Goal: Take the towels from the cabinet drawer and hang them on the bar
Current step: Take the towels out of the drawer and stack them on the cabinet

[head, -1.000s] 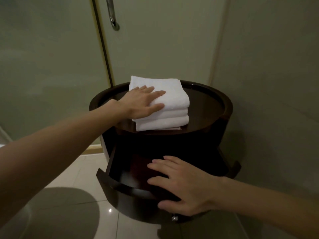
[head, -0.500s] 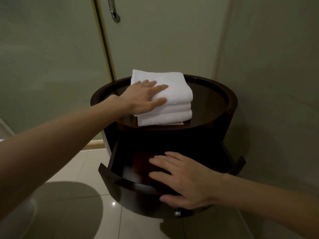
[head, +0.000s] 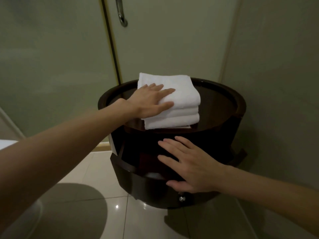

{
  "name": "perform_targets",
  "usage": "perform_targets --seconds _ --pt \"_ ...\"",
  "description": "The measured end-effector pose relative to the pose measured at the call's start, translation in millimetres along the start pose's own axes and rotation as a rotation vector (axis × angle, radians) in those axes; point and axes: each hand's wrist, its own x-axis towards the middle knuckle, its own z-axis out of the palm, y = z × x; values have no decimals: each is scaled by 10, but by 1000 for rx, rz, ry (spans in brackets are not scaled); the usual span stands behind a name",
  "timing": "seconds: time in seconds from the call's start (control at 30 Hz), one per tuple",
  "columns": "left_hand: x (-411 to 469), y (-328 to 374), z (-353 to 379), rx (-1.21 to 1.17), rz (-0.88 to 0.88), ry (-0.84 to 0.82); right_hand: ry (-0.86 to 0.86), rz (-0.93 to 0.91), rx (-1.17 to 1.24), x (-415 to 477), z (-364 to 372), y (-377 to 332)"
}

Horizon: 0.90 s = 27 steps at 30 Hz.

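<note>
Mid-frame, the folded towels [head: 181, 95] lie stacked atop the round cabinet [head: 240, 104], the left hand [head: 148, 102] flat on them, fingers straight. Lower centre, the right hand [head: 193, 168] presses open-palmed on the drawer [head: 138, 183] front: push squarely, though something pale, perhaps a towel, shows inside.

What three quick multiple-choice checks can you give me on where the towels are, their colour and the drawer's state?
1. Where is the towel stack? A) on the cabinet top B) hanging on the bar C) on the floor
2. What colour is the towel stack? A) grey B) white C) blue
3. How is the drawer? A) shut B) pulled open C) removed

Answers: 1 A, it lies there under the flat left hand. 2 B, it is plain white. 3 B, its front stands out, the right hand on its edge.
</note>
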Motion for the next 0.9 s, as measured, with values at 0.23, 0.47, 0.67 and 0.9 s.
perform_targets --seconds 0.23,0.47,0.67,0.9 --pt "23 -20 5 -4 4 -16 6 128 -68 134 136 208" --pt "63 -24 41 -9 -11 -22 43 212 -113 256 260 381" --pt "54 -22 22 -34 -21 -28 155 241 -112 311 375 383" --pt "43 -50 41 -48 -9 -43 318 276 -52 417 437 366"
